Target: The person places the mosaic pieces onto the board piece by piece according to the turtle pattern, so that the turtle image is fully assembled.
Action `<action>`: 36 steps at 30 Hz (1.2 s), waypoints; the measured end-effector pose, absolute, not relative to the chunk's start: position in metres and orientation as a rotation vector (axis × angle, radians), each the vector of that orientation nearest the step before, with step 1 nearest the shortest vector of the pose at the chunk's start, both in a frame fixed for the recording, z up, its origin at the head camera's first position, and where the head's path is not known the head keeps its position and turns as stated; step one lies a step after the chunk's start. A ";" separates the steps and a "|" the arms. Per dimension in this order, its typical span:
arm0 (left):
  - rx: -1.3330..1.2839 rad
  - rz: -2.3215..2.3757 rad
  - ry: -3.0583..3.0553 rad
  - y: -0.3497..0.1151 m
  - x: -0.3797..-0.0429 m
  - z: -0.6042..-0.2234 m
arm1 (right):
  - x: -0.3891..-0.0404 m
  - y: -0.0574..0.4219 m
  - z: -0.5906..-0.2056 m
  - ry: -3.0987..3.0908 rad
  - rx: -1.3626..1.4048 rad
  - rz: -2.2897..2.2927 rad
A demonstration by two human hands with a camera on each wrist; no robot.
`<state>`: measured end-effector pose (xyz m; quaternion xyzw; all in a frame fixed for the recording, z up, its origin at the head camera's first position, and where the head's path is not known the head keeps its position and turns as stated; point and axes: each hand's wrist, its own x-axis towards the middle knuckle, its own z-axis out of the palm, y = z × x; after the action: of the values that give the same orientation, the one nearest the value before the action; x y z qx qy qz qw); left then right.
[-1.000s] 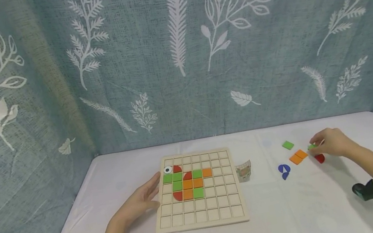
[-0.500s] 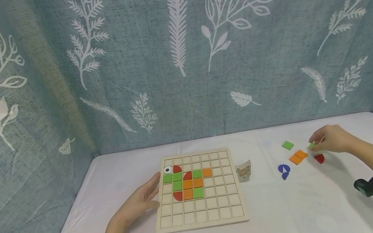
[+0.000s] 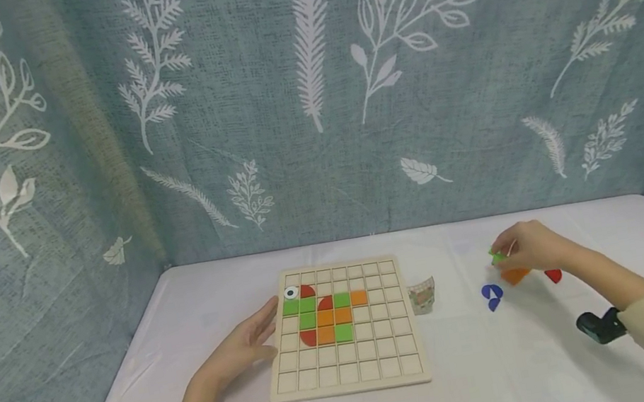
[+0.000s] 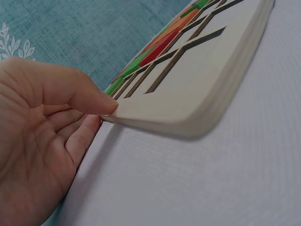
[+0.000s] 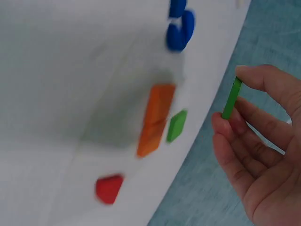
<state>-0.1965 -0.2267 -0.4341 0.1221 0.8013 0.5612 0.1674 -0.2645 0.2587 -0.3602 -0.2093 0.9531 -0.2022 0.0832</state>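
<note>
My right hand point(image 3: 530, 247) pinches a green square tile point(image 5: 232, 99) between thumb and fingertips, raised above the table. Below it in the right wrist view lie another green tile point(image 5: 177, 126), two orange tiles point(image 5: 155, 120) touching end to end, and a red rounded piece point(image 5: 109, 188). Blue pieces point(image 3: 492, 295) lie to their left in the head view. My left hand point(image 3: 238, 349) rests against the left edge of a wooden grid board point(image 3: 383, 366), its thumb touching the rim. Green, orange and red tiles point(image 3: 324, 317) and a round eye piece point(image 3: 291, 293) sit in the board's upper left cells.
A small curled picture card point(image 3: 423, 296) stands close to the board's right side. The white-covered table point(image 3: 482, 374) ends at a patterned blue-green curtain point(image 3: 306, 182) behind and at the sides. A dark device point(image 3: 603, 325) is worn at each wrist.
My right hand has lifted the green tile and carried it left, from beside the red piece to above the orange and other green tiles. The left hand and board stay in place.
</note>
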 end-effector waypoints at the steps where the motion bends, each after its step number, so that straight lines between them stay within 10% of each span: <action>1: 0.348 1.595 2.283 -0.227 -0.197 -0.434 | -0.264 0.252 -0.359 2.838 -0.640 -0.614; 36: 0.356 1.605 2.262 -0.228 -0.197 -0.434 | -0.244 0.060 -0.392 2.657 -1.168 -0.713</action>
<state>-0.1970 -0.2277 -0.4338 0.1255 0.7968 0.5656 0.1718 -0.2442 0.0604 -0.3919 -0.3897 0.8864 -0.2380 0.0764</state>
